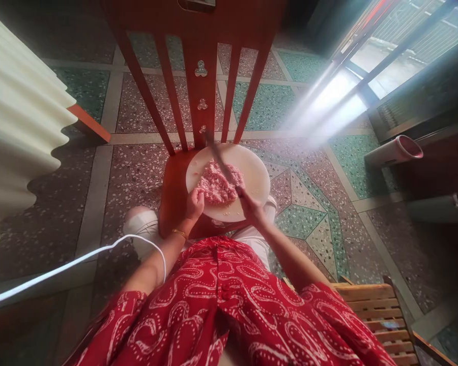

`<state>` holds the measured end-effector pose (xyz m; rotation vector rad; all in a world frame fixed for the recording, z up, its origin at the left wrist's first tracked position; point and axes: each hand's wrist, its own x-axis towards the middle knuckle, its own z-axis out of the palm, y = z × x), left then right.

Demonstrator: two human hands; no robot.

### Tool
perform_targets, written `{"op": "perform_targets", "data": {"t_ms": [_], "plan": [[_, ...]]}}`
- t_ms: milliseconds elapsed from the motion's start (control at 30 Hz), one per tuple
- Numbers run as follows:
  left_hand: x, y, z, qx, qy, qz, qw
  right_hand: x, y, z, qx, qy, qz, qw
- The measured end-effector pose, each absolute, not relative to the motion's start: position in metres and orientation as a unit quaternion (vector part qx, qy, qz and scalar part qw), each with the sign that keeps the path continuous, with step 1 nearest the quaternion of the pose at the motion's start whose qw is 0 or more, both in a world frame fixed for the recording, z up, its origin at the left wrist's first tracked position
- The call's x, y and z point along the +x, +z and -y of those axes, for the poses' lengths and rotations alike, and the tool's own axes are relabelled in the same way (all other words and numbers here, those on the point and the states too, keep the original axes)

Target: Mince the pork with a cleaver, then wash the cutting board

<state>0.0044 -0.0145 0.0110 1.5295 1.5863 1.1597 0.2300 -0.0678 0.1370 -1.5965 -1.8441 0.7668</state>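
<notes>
A round white board (252, 175) sits on the seat of a red wooden chair (173, 188). A pink, lumpy pile of chopped meat (216, 184) lies in the middle of the board. The left hand (194, 203) rests at the pile's 7 o'clock edge, fingers curled against the meat. The right hand (250, 203) is at 4 o'clock, fingers closed around a knife (221, 162) whose blurred blade lies across the meat toward 11 o'clock. The chair's tall slats stand behind the board at 12 o'clock. A white cord (72, 263) crosses the left arm. The speckled stone floor (309, 203) lies all around. A slatted wooden stool (377, 310) is at 5 o'clock.
</notes>
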Motion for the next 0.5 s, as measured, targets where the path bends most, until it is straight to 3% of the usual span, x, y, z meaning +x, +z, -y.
{"op": "perform_targets", "data": {"t_ms": [67, 133, 267, 367, 500], "plan": [[0.005, 0.010, 0.015, 0.579, 0.438, -0.605, 0.328, 0.231, 0.127, 0.070, -0.619, 0.318, 0.684, 0.220], [0.005, 0.010, 0.015, 0.579, 0.434, -0.604, 0.333, 0.233, 0.136, 0.071, -0.626, 0.335, 0.674, 0.206], [0.004, 0.010, 0.016, 0.587, 0.441, -0.597, 0.323, 0.237, 0.173, 0.069, -0.596, 0.310, 0.672, 0.311], [0.004, 0.009, 0.015, 0.590, 0.441, -0.594, 0.324, 0.242, 0.167, 0.070, -0.584, 0.280, 0.677, 0.349], [0.004, 0.010, 0.015, 0.589, 0.443, -0.596, 0.320, 0.253, 0.130, 0.076, -0.626, 0.314, 0.676, 0.230]]}}
